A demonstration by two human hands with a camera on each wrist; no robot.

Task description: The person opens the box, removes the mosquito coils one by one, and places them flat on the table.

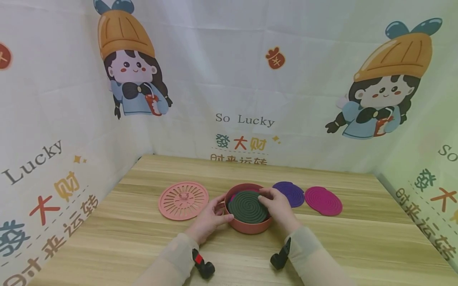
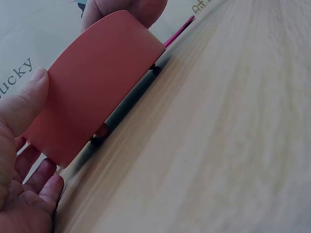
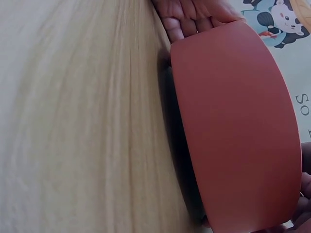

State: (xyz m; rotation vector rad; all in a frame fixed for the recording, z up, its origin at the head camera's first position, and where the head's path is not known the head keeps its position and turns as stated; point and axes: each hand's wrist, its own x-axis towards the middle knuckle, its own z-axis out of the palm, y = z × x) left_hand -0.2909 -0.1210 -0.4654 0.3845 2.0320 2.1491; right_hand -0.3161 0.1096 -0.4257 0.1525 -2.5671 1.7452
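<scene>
A round red-orange mosquito coil box [image 1: 250,228] stands on the table, its outer wall filling much of both wrist views. My left hand [image 1: 209,218] grips the box's left side, thumb at the front and fingers farther back. A dark green mosquito coil [image 1: 248,207] lies slightly tilted within the box's rim. The fingertips of my right hand [image 1: 280,206] pinch this coil at its right edge. Under it a sliver of magenta shows at the back left; the rest of the box's inside is hidden.
A pink slotted lid [image 1: 183,210] with a small knob lies left of the box. To the right are purple coils [image 1: 290,194] and magenta coils [image 1: 323,201], flat on the wooden table [image 1: 125,238]. A printed cloth [image 1: 214,59] hangs around the back and sides.
</scene>
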